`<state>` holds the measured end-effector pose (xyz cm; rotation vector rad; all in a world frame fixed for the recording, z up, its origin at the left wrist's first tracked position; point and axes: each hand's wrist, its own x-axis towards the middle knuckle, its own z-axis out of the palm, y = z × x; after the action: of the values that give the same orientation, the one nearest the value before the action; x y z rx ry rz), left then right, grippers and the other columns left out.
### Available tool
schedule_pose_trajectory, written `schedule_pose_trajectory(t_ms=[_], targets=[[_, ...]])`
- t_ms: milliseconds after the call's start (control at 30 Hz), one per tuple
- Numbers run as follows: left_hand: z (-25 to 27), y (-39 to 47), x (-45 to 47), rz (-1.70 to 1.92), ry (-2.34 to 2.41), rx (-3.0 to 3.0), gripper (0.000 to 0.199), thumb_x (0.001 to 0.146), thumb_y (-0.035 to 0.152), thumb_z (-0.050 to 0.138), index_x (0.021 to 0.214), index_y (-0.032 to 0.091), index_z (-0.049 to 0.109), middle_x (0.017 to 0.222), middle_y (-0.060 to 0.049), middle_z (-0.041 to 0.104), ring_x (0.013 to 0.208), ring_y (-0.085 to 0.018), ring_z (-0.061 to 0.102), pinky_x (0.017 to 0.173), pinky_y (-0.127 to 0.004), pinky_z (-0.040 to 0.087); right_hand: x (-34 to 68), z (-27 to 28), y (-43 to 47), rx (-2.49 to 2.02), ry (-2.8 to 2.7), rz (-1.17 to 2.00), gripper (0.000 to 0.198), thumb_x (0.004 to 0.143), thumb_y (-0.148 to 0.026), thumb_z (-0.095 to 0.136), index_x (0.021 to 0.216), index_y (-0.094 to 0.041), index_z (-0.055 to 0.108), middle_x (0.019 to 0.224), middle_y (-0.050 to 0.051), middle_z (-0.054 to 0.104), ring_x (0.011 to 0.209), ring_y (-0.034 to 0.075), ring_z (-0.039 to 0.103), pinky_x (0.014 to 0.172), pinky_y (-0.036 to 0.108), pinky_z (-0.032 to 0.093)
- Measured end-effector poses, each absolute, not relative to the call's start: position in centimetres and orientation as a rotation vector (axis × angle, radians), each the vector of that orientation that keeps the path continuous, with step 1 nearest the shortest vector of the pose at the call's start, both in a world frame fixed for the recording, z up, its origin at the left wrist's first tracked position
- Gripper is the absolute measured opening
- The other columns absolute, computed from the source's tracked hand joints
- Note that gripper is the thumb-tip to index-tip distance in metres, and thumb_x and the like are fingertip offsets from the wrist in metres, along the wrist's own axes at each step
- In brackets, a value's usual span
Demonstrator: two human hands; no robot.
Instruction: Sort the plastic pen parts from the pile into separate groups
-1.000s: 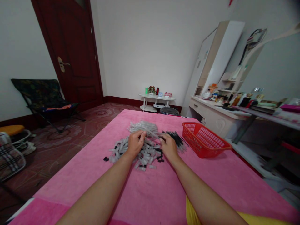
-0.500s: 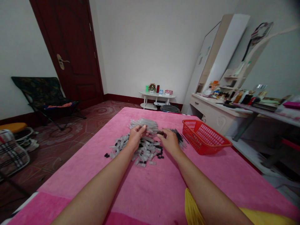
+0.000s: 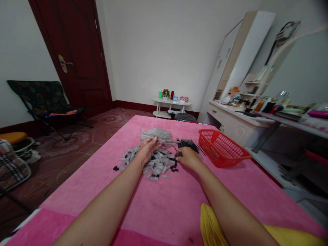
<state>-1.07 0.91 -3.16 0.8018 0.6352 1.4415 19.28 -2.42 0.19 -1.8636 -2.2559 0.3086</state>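
Observation:
My left hand (image 3: 149, 149) is closed on a slim clear pen barrel (image 3: 169, 140) that points to the right, over a heap of short translucent caps (image 3: 160, 165). Beside the heap's right edge, my right hand (image 3: 189, 156) has its fingertips pinched together, low among small black plugs (image 3: 174, 166). Whatever lies between those fingertips is too small to tell. Behind my left hand lies a stack of clear pen barrels (image 3: 159, 131). A bundle of thin black sticks (image 3: 189, 142), perhaps refills, lies just beyond my right hand and is partly hidden by it.
A red plastic basket (image 3: 222, 150) stands to the right on the pink cloth (image 3: 159, 208) covering the table. Yellow fabric (image 3: 211, 225) lies under my right forearm. A dressing table (image 3: 230, 119) with bottles is at the right, and a folding chair (image 3: 48, 99) at the left.
My right hand has moved down and slightly right, away from the barrel's end toward the black plugs. My left hand stays nearly in place, with the barrel in it.

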Motion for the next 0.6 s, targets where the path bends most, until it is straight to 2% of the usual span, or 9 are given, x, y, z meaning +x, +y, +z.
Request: schedule_pose_trajectory(t_ms=[200, 600], targets=[[-2.9, 0.7, -1.1, 1.433, 0.633, 0.818, 0.013, 0.076, 0.02, 0.068, 0.08, 0.01, 0.064, 0.08, -0.005, 0.069, 0.071, -0.013, 0.067, 0.07, -0.024, 0.055, 19.1, 0.1, -2.5, -1.848, -2.239, 0.233, 0.016, 0.073, -0.019, 0.06, 0.081, -0.023, 0.073, 0.083, 0.005, 0.072, 0.081, 0.018, 0.065, 0.06, 0.023, 0.036], [-3.4, 1.1, -1.0, 1.405, 0.629, 0.845, 0.018, 0.073, 0.024, 0.071, 0.081, 0.011, 0.063, 0.082, -0.006, 0.07, 0.073, -0.013, 0.067, 0.072, -0.025, 0.054, 20.4, 0.7, -1.7, -1.89, -2.163, 0.207, 0.014, 0.074, -0.027, 0.061, 0.08, -0.022, 0.072, 0.08, 0.004, 0.07, 0.075, 0.017, 0.063, 0.057, 0.023, 0.035]])
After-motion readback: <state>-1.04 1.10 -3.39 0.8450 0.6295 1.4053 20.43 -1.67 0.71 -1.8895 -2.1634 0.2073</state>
